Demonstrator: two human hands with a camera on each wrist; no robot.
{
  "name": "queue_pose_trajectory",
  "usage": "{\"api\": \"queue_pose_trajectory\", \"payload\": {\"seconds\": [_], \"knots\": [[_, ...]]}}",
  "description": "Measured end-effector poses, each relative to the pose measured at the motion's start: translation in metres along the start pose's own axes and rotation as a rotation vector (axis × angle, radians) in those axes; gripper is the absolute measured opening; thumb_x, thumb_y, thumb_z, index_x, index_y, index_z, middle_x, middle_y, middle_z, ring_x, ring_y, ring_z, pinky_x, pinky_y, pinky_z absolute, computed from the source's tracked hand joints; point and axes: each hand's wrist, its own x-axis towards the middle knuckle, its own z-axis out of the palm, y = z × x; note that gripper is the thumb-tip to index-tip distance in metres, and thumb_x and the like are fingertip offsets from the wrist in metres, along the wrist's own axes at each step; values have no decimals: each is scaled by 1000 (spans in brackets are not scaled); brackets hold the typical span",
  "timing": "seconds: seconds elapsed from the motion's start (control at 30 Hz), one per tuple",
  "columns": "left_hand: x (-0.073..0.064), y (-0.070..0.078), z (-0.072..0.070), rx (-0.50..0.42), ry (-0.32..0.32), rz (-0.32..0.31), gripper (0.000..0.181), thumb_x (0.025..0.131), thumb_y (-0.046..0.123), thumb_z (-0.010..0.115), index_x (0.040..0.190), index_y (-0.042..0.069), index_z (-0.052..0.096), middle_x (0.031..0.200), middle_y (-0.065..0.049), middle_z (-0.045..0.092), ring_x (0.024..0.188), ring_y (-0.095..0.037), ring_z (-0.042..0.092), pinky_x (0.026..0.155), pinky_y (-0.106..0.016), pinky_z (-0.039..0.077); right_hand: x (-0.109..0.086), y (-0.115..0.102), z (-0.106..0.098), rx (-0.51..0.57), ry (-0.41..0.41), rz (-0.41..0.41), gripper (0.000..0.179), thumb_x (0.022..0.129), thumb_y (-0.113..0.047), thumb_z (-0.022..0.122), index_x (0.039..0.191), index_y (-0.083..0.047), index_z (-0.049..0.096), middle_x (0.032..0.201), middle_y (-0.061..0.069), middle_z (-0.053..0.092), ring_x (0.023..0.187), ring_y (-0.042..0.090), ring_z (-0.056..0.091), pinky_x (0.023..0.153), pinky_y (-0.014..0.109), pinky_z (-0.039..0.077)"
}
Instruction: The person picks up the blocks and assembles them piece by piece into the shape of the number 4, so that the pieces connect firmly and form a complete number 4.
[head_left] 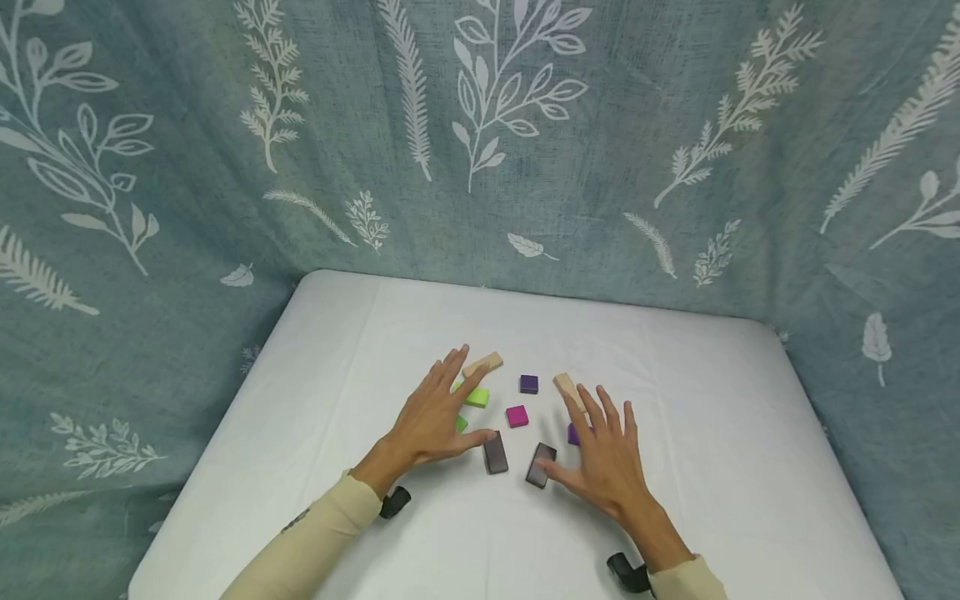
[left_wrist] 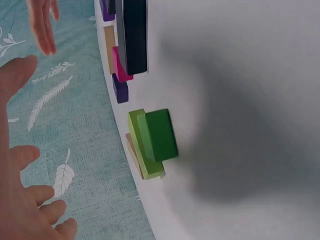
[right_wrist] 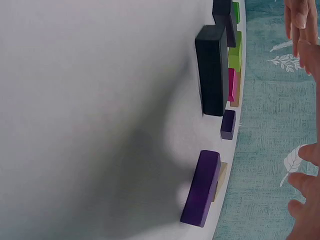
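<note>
My left hand hovers over the left blocks, fingers spread and nothing held. Beneath or beside it lie a green block, a lime block, a pale wooden block and a dark block near the thumb. Likewise spread, my right hand is held above a purple block, partly hidden by its fingers in the head view. Its thumb overlaps a second dark block; the right wrist view shows the hand raised. A second wooden block lies past its fingertips.
Between the hands, a magenta block and a small dark purple block lie on the white-covered table. A blue-green leaf-patterned curtain hangs behind the table and at its sides. Black wrist devices sit at both wrists.
</note>
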Motion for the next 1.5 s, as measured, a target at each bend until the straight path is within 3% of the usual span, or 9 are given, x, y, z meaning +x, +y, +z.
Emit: {"api": "queue_pose_trajectory", "payload": {"seconds": [0.3,0.6,0.93,1.2,1.5], "knots": [[-9,8,5,-66,3,-5,88,87,65,63,159,21,36,164,-12,25,148,-28,30,115,-46,33,-12,-6,3,9,27,-10,98,75,-74,67,148,-11,51,150,15,48,143,40,34,108,67,25],[-17,16,15,-84,6,13,81,87,59,66,154,19,44,159,-12,36,141,-31,41,111,-48,38,-21,-12,8,39,30,-7,96,75,-75,67,145,-10,53,149,14,49,141,38,37,106,64,28],[-22,17,22,-87,-23,-15,75,89,58,66,152,22,46,154,-7,43,139,-26,43,109,-45,40,-27,-15,10,63,31,-5,93,77,-72,67,144,-10,55,147,14,51,140,38,39,105,59,30],[-29,21,28,-125,-23,-5,60,94,45,68,146,19,54,148,-7,50,130,-26,52,105,-45,44,-33,-20,11,75,6,3,90,77,-73,69,142,-12,57,146,12,52,138,35,40,105,58,30],[-33,25,32,-118,25,55,46,92,36,73,133,17,64,133,-4,61,117,-21,59,96,-40,50,-39,-21,15,81,20,-31,85,77,-73,68,139,-14,60,141,10,55,136,34,43,103,57,31]]}}
